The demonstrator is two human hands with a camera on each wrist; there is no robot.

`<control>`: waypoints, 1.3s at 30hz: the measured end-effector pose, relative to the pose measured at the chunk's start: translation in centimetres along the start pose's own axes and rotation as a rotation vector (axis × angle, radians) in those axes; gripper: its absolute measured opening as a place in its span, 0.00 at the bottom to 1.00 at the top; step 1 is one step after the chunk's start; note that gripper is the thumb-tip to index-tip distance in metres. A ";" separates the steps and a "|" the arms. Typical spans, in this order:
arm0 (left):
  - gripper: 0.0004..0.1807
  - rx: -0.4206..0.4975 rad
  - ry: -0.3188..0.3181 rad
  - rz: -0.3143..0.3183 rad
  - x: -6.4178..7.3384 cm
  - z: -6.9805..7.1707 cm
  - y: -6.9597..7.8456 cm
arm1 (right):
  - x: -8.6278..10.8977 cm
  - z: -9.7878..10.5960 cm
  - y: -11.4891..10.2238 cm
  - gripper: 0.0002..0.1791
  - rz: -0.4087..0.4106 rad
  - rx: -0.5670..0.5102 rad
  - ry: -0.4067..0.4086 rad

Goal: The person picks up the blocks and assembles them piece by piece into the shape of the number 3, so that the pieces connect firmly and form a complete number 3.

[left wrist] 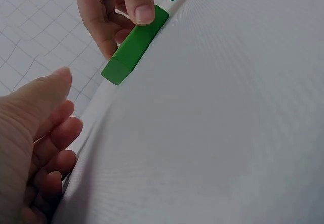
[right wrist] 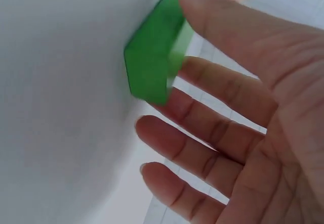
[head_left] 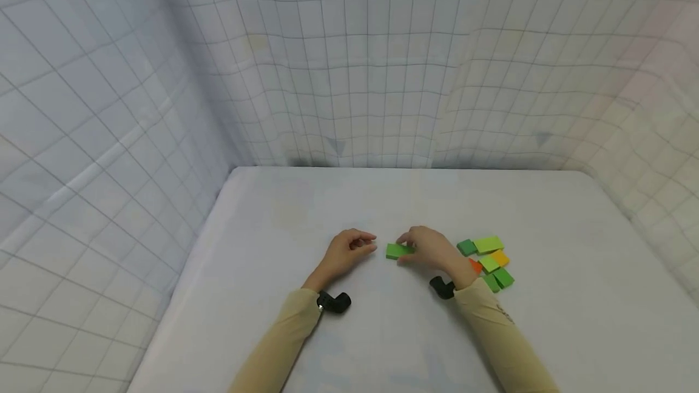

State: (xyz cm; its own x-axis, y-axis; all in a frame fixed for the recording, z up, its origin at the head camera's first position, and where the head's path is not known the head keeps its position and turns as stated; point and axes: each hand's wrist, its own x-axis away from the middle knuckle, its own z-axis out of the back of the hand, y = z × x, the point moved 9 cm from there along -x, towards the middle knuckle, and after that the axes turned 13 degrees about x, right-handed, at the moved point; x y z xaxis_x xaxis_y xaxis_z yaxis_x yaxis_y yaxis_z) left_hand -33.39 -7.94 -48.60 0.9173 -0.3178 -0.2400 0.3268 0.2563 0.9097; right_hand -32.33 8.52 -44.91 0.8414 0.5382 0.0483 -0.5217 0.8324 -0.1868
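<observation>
A green rectangular block [head_left: 400, 251] lies lengthwise on the white table, in the middle of the head view. My right hand [head_left: 431, 247] pinches its right part between thumb and fingers; in the right wrist view the thumb [right wrist: 217, 11] lies along the near side of the block [right wrist: 152, 57], and the lower fingers spread free. Left of the block, a short gap away, my left hand [head_left: 347, 250] holds nothing, its fingers loosely bent. The left wrist view shows that left hand [left wrist: 40, 128] below the block's near end [left wrist: 117, 71].
To the right, beside the right wrist, lies a group of several blocks: dark green [head_left: 466, 247], light green [head_left: 488, 244], yellow-orange [head_left: 500, 257], red-orange [head_left: 476, 265] and green [head_left: 503, 277]. White gridded cloth [head_left: 349, 77] hangs behind and on both sides of the table [head_left: 284, 211].
</observation>
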 end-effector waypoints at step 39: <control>0.19 -0.165 -0.065 -0.057 0.2 -0.7 0.4 | 1.7 1.5 4.1 0.22 -0.103 -0.047 0.075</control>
State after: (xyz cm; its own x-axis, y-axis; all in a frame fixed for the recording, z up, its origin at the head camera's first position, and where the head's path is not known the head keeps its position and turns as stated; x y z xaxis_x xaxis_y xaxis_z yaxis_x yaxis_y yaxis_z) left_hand -32.95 -7.27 -48.53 0.8813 -0.3930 -0.2624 0.4157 0.3809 0.8259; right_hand -33.24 13.00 -44.13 0.8991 0.4377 -0.0034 -0.4267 0.8747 -0.2301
